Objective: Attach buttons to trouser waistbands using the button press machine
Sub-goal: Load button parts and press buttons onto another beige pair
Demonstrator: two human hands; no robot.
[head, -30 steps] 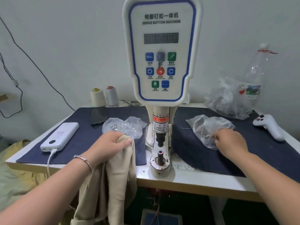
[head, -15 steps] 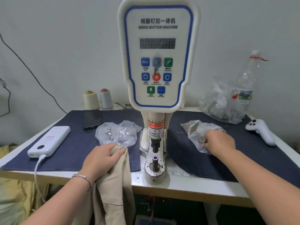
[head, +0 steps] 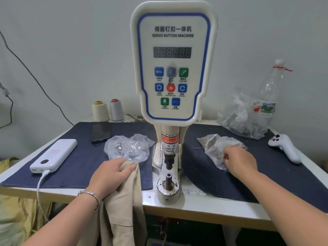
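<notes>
The left hand (head: 113, 174) grips the bunched top of the beige trousers (head: 122, 210) at the lower centre of the frame, fingers and thumb curled round the cloth, holding it on the table (head: 204, 207) edge just left of the button machine (head: 173, 68); this likely keeps the waistband ready to slide onto the round lower die (head: 168, 176). The rest of the trousers hangs down off the table front. At centre right the right hand (head: 241, 161) sits in the mouth of a clear plastic bag (head: 218, 148) of small dark pieces, fingers curled down; whether they pinch one I cannot tell. It seems to be fetching a button part, so nothing is on the die yet. A second bag (head: 127, 148) with shiny metal parts lies just left of the machine, within the left hand's reach. Compared with the earlier frames, both hands keep the same places; mostly the view has shifted, the machine's panel sitting lower in the frame.
</notes>
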